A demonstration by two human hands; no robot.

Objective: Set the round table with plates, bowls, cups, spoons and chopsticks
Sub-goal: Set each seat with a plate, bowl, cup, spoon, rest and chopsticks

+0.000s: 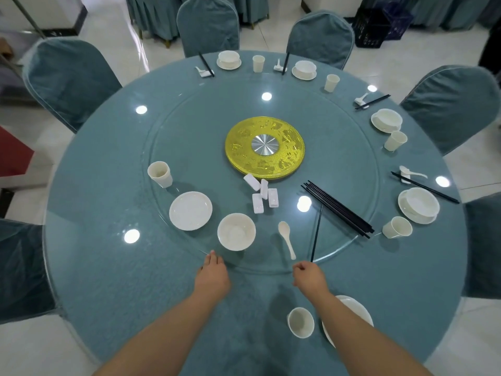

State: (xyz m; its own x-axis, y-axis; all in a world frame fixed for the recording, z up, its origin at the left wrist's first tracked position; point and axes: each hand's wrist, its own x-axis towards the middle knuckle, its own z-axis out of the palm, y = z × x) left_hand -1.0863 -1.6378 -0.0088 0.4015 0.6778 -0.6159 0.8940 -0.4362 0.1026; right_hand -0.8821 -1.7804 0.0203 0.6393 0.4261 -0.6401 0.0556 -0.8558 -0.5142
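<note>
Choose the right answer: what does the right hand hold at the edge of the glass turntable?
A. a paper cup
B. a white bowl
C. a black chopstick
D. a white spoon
C: the right hand pinches the near end of a single black chopstick, while the white spoon lies free beside it on the glass turntable.

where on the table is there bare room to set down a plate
Free: the cloth left of the left hand, below the plate; also the far-left rim. Crowded: around the rests and chopsticks, and the right rim.
</note>
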